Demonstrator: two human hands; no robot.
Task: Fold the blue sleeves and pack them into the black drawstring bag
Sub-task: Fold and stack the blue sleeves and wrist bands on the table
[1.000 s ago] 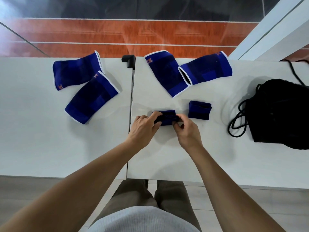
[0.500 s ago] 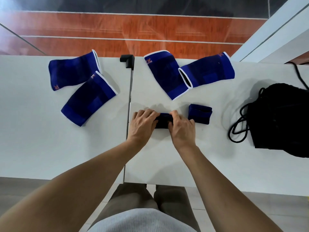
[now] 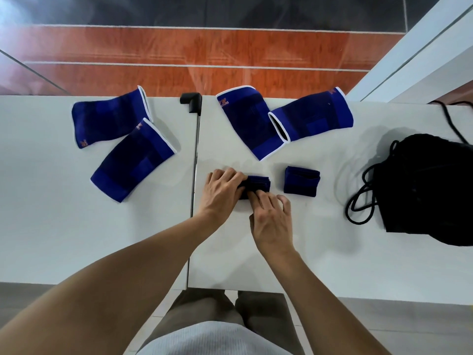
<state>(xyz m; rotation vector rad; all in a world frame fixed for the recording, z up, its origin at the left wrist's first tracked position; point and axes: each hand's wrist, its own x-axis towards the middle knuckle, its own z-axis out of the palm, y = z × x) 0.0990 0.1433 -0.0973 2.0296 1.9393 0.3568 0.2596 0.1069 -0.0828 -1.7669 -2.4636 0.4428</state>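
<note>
1. A dark blue folded bundle (image 3: 259, 183) lies mid-tabletop (image 3: 320, 252), between the two hands.
2. The left hand (image 3: 222, 194) curls its fingers over the bundle's left end, gripping it.
3. The right hand (image 3: 272, 222) presses fairly straight fingers on the bundle's near edge.
4. A finished sleeve (image 3: 302, 181) lies just right of the bundle.
5. The black drawstring bag (image 3: 430, 190) lies at the tabletop's right edge.
</note>
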